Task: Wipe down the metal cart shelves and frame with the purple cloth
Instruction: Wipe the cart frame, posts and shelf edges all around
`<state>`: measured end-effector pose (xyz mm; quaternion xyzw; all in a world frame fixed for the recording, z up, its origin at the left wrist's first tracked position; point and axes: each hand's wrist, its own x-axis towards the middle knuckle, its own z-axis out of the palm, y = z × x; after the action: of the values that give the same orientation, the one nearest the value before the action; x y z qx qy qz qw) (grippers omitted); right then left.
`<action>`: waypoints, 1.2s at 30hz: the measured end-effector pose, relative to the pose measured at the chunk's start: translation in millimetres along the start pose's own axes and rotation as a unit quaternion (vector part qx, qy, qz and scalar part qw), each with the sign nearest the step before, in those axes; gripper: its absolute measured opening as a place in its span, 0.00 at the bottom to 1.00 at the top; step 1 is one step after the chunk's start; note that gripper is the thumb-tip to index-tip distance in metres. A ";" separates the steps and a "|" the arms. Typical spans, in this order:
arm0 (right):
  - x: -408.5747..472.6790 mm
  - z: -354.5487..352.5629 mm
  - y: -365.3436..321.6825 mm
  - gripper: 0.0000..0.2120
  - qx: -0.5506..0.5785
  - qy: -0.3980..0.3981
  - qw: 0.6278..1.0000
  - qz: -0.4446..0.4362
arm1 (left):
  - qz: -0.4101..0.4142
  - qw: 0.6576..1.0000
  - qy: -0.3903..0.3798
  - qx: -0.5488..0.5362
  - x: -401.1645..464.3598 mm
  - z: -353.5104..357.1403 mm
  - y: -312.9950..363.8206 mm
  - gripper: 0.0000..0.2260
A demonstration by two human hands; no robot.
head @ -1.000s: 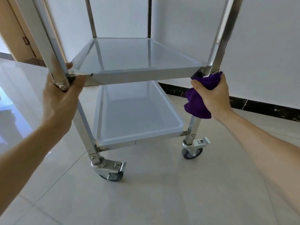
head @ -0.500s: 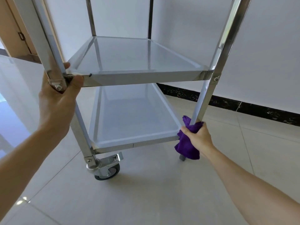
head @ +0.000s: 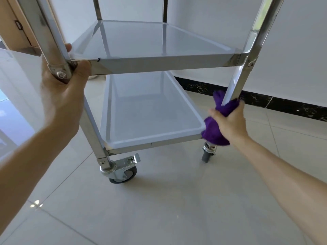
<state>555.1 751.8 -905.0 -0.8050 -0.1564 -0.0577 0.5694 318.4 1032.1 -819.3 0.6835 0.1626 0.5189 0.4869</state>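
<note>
The right hand [head: 228,121] is wrapping its fingers around the bunched purple cloth [head: 215,131], squeezing it against the shiny square steel front-right post [head: 235,85] of the metal cart, just above the corner of the lower grey tray shelf [head: 150,110]. The post's long axis is running up and slightly away from that hand, leaning right toward the top, so any further stroke is probably having to follow that line (up toward the bolted joint, or down to the small grey caster [head: 208,153] directly below the cloth). Across from it, the left hand [head: 62,96] is curling round the front-left steel post [head: 53,41] at its bolted bracket, thumb pressing the front rail, steadying the frame. Beyond both hands the upper grey tray shelf [head: 150,39] is lying level, and it is the right hand that holds the cloth to reach it.
</note>
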 end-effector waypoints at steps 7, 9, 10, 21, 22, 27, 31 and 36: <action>-42.3 -5.8 37.1 0.18 -0.093 -0.073 0.989 0.090 | 0.052 0.998 0.009 0.029 -0.1 -3.3 -7.4 0.12; -53.4 -9.3 25.8 0.18 -0.052 -0.027 0.997 0.058 | 0.062 0.997 0.031 0.025 -1.4 -1.9 -10.1 0.11; -58.8 -10.1 17.1 0.17 -0.023 0.000 0.999 0.040 | 0.064 0.997 0.037 0.024 -2.0 -1.5 -11.3 0.13; -77.5 95.7 -85.3 0.11 0.080 -0.086 0.986 -0.115 | 0.006 1.000 0.028 0.013 -9.9 4.0 -19.5 0.26; -75.2 115.6 -92.2 0.13 0.078 -0.114 0.984 -0.111 | 0.005 0.999 0.032 0.016 -10.7 4.5 -17.9 0.26; -83.6 189.2 -88.0 0.41 -0.232 -0.444 0.838 -0.219 | 0.001 0.999 0.040 0.021 -13.5 4.5 -14.1 0.27; -90.8 214.4 -75.4 0.43 -0.380 -0.446 0.702 -0.406 | -0.011 0.999 0.051 0.011 -14.1 6.5 -13.4 0.27; -109.8 226.4 -60.5 0.39 -0.364 -0.373 0.745 -0.416 | -0.017 0.999 0.037 0.010 -11.9 7.4 -14.9 0.26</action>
<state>412.8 961.3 -958.5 -0.7636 -0.6428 -0.0364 0.0493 324.1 1026.8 -838.2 0.6657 0.1976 0.5339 0.4824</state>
